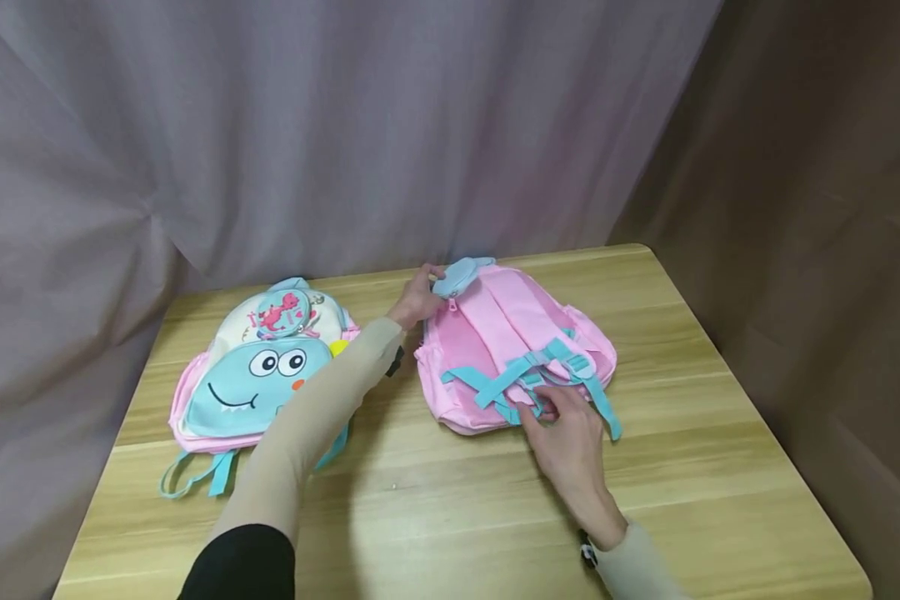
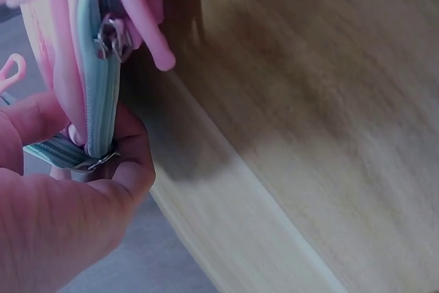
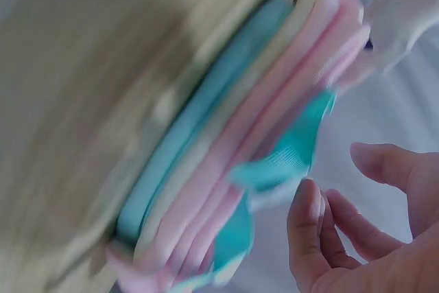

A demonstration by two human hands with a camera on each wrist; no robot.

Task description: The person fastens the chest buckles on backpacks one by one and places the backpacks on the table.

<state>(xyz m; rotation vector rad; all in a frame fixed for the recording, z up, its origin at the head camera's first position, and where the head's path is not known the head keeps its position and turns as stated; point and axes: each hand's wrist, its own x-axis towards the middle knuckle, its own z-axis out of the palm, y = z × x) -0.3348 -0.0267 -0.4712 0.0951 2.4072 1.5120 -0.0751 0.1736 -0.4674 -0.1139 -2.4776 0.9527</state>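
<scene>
A pink children's backpack (image 1: 461, 333) lies on the table with its shoulder-strap side up, a light-blue round pouch (image 1: 457, 279) at its top. My left hand (image 1: 416, 298) holds the backpack's upper left edge. In the left wrist view, thumb and fingers (image 2: 134, 149) pinch the edge along a teal zipper (image 2: 101, 94). Over the bottom end is my right hand (image 1: 570, 442), close to the turquoise webbing straps (image 1: 521, 375). The right wrist view has its thumb (image 3: 384, 162) and fingers apart, with nothing between them.
To the left lies a second backpack (image 1: 262, 392) with a blue cartoon face, facing up, its straps trailing toward the front. My left forearm (image 1: 315, 408) crosses over its right side. A grey curtain (image 1: 390, 125) hangs behind the wooden table (image 1: 435, 517), a brown one (image 1: 817, 208) at right.
</scene>
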